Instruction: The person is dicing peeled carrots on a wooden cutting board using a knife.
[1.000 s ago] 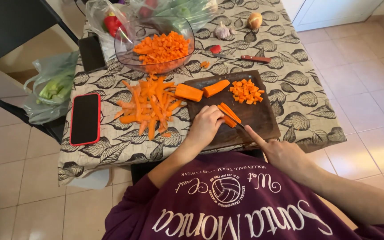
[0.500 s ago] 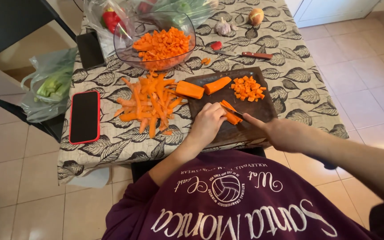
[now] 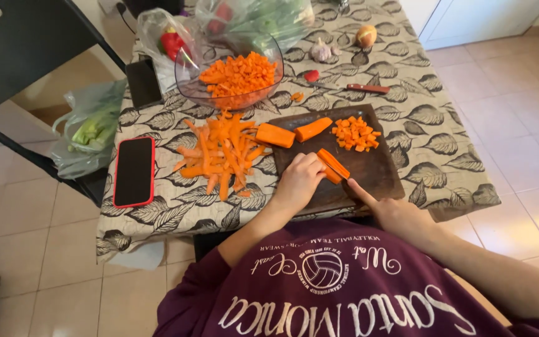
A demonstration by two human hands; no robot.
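On the dark cutting board (image 3: 375, 175) in front of me, I am pinning a bundle of carrot sticks (image 3: 334, 165) with my left hand (image 3: 297, 182). My left fingers (image 3: 312, 163) are curling closed over the near-left end of the bundle, touching it from above. The sticks are lying with their long axis slanting from upper left to lower right across the board, so the free end is pointing away from my left fingers and toward my right hand (image 3: 394, 212). My right hand is coming in from the lower right, its forefinger stretched out toward that lower end; I cannot tell whether it is closing on a knife, since no blade shows clearly there. Of the two, my left hand is the nearer, already on the sticks, while my right is just beside their tip. Further back on the board, two carrot halves (image 3: 291, 132) and a heap of diced carrot (image 3: 355, 133) are lying well apart from my fingers.
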